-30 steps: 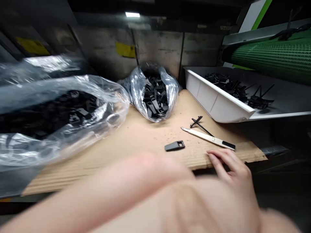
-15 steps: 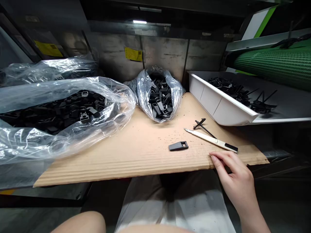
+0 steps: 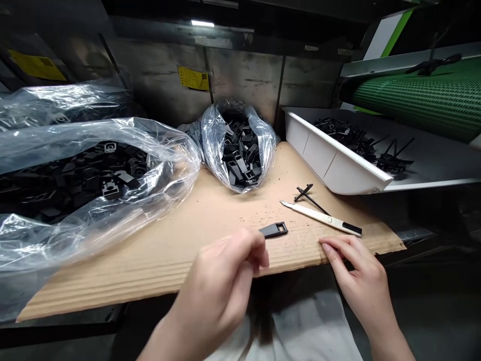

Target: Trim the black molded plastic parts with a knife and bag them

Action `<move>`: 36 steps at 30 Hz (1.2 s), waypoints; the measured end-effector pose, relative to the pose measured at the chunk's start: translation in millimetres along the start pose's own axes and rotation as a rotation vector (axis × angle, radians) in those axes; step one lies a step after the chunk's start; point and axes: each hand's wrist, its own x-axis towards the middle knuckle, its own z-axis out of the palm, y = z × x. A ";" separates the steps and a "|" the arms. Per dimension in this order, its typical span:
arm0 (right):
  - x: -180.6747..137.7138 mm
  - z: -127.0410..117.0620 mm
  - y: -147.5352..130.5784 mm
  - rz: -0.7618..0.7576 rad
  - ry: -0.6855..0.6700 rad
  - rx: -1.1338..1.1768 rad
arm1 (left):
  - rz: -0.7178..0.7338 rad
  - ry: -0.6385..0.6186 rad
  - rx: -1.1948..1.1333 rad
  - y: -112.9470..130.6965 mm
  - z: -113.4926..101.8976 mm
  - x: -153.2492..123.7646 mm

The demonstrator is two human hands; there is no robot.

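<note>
1. Head view: pale cloth (image 3: pixel 311 321) lies over the lap, below the front edge of the board.
2. The left hand (image 3: pixel 221 281) is at this edge, with its fingers curled inward. The fingertips are hidden, so I cannot tell if they hold something.
3. The right hand (image 3: pixel 363 278) is at the edge also, farther right. Its thumb and first finger are narrow, tip near tip; I cannot tell if a tiny thing is between them.
4. The board is brown cardboard (image 3: pixel 210 215), with small dark crumbs on it.
5. The black clip (image 3: pixel 273 230), with a square hole in its right end, lies flat on the cardboard, just beyond the left hand, which covers a little of its left end. I cannot tell if they touch.
6. The knife (image 3: pixel 319 214) lies slanting, its black end near the right hand and its blade toward the left. Just behind it are thin black sticks (image 3: pixel 304 192), crossed.
7. A large clear bag (image 3: pixel 161 131) at the left and a smaller clear bag (image 3: pixel 268 138) in the middle are open, both with many black pieces inside.
8. At the right, a pale tray (image 3: pixel 334 163) holds black parts (image 3: pixel 349 135), beneath a green belt (image 3: pixel 421 95).
9. Farthest, a yellow label (image 3: pixel 193 78) is on the metal wall (image 3: pixel 248 75).
</note>
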 end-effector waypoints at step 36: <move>72.5 14.1 -43.9 0.222 -0.665 0.002 | -0.005 -0.251 0.146 -13.5 47.9 21.3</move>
